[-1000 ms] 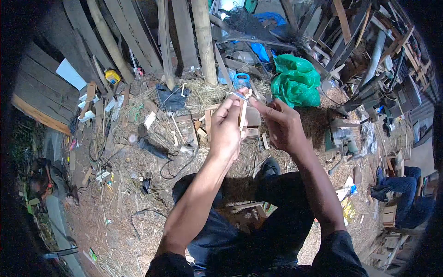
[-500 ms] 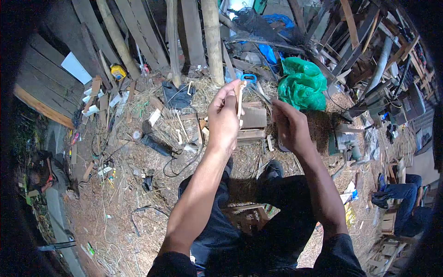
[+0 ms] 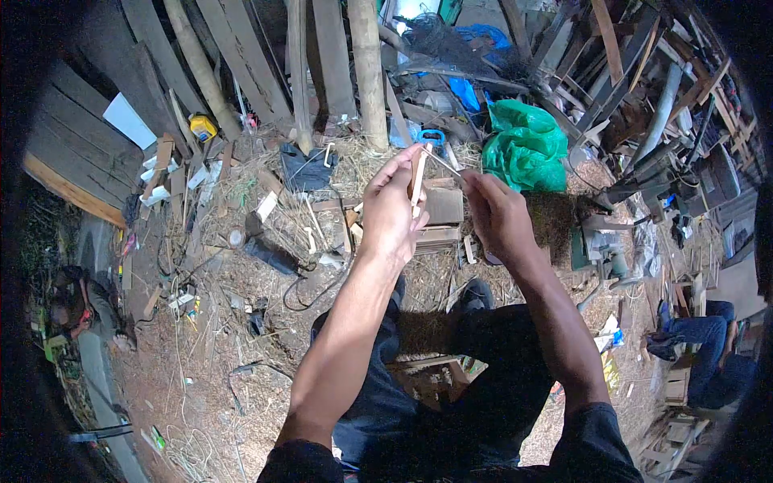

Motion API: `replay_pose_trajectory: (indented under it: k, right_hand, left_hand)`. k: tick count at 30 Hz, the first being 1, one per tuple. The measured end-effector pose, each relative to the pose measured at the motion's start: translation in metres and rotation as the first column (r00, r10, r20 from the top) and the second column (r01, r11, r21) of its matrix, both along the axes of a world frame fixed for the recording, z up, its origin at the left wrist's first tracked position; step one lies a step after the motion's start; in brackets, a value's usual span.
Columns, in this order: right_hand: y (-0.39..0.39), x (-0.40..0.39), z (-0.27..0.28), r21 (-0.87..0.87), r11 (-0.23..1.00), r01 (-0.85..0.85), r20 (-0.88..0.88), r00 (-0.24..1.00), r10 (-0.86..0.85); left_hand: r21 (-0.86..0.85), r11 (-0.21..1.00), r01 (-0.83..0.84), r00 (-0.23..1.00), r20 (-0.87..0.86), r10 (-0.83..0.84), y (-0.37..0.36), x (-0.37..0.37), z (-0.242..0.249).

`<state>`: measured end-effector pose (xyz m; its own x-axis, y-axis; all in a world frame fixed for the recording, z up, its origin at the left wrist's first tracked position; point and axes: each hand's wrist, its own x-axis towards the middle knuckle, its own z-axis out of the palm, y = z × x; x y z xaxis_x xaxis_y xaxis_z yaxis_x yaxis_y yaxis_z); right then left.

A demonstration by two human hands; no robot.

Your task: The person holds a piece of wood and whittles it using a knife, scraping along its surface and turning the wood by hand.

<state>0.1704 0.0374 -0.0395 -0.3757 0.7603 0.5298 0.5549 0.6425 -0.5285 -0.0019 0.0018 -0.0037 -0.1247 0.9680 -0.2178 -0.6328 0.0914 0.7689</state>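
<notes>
My left hand (image 3: 389,211) is closed around a slim, pale wooden piece (image 3: 419,179), held nearly upright with its top end showing above the fingers. My right hand (image 3: 501,211) grips a thin metal tool (image 3: 443,164); whether it is a knife or a file I cannot make out. Its tip reaches the top of the wooden piece, close to my left fingertips. Below the hands are stacked wooden blocks (image 3: 444,208). Similar small pale pieces lie about, one on the black plastic (image 3: 309,167) and another on the ground (image 3: 311,239).
A green plastic bag (image 3: 525,146) lies beyond my right hand. Behind stand a bamboo post (image 3: 369,72) and planks. A yellow tape measure (image 3: 204,126) is at the left. Wood shavings cover the ground. At the right edge sits a person in jeans (image 3: 699,336); another person (image 3: 84,302) is at far left.
My right hand has moved slightly left and down, bringing the thin tool across to the top of the wooden piece. The left hand keeps its hold, almost unmoved.
</notes>
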Motion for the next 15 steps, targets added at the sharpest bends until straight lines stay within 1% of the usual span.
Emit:
replay_pose_trajectory:
  k: [3, 6, 7, 9, 12, 15]
  right_hand:
    - [-0.005, -0.008, 0.002, 0.047, 0.998, 0.038, 0.011, 0.999, -0.039]
    - [-0.006, -0.013, 0.000, 0.078, 0.995, 0.067, 0.061, 0.996, -0.072]
    - [-0.007, -0.014, 0.000, 0.064, 0.995, 0.072, 0.056, 0.996, -0.075]
    - [-0.007, -0.013, -0.001, 0.042, 0.996, 0.080, 0.045, 0.996, -0.082]
    - [-0.005, -0.010, -0.004, 0.034, 0.999, 0.037, 0.036, 0.999, -0.038]
    - [0.005, 0.001, -0.006, -0.154, 0.984, -0.094, -0.009, 0.996, 0.094]
  left_hand:
    - [0.002, 1.000, 0.008, 1.000, 0.014, -0.008, 0.001, -0.004, -0.004]
    - [0.006, 1.000, 0.008, 1.000, 0.004, -0.008, 0.004, -0.005, -0.006]
    - [0.005, 1.000, 0.004, 1.000, -0.005, -0.004, 0.005, -0.004, -0.006]
    - [0.026, 0.998, 0.056, 0.998, -0.011, -0.056, 0.003, -0.007, -0.005]
    - [0.017, 0.995, 0.094, 0.995, -0.017, -0.094, 0.000, -0.009, -0.005]
    - [-0.046, 0.993, 0.108, 0.994, -0.031, -0.109, 0.005, -0.012, -0.011]
